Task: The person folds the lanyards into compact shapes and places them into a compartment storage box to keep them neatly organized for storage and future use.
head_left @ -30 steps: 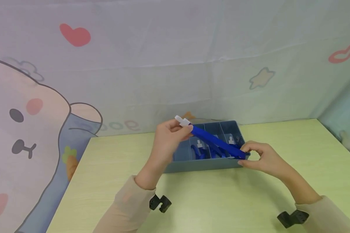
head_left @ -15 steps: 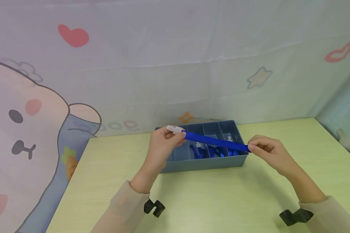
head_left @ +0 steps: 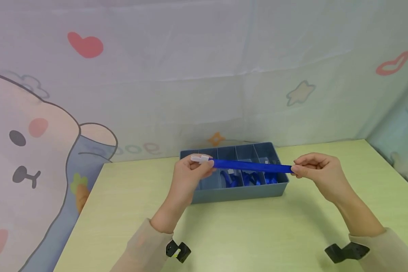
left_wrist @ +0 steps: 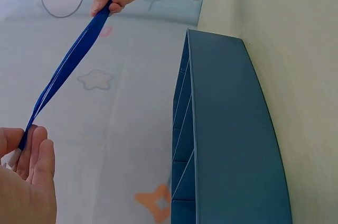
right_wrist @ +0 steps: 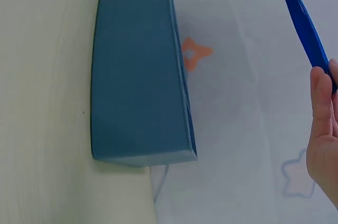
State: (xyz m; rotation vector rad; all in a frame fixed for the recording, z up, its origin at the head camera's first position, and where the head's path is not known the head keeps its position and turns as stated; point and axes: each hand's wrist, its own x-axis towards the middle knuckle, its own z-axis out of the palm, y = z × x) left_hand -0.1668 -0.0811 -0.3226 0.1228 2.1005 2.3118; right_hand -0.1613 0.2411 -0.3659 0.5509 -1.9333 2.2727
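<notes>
A blue lanyard (head_left: 251, 166) with a white plastic clip (head_left: 200, 159) is stretched nearly level between both hands, above a blue-grey divided box (head_left: 238, 193). My left hand (head_left: 187, 173) pinches the lanyard beside the clip between thumb and fingers. At the other end, my right hand (head_left: 321, 173) pinches the strap's tip. In the left wrist view the strap (left_wrist: 71, 60) shows two layers lying close together, slightly apart in the middle. Inside the box, blue lanyards (head_left: 230, 179) with white clips lie in the right-hand compartments.
The box stands on a pale yellow-green table (head_left: 244, 230) near its back edge. Behind it hangs a printed cloth (head_left: 190, 94) with cartoon figures. Black wrist camera mounts (head_left: 347, 252) sit at both sleeves.
The right hand has moved right and up, drawing the lanyard straight. The left hand has lowered and shifted left, so the strap went from slanting to nearly level.
</notes>
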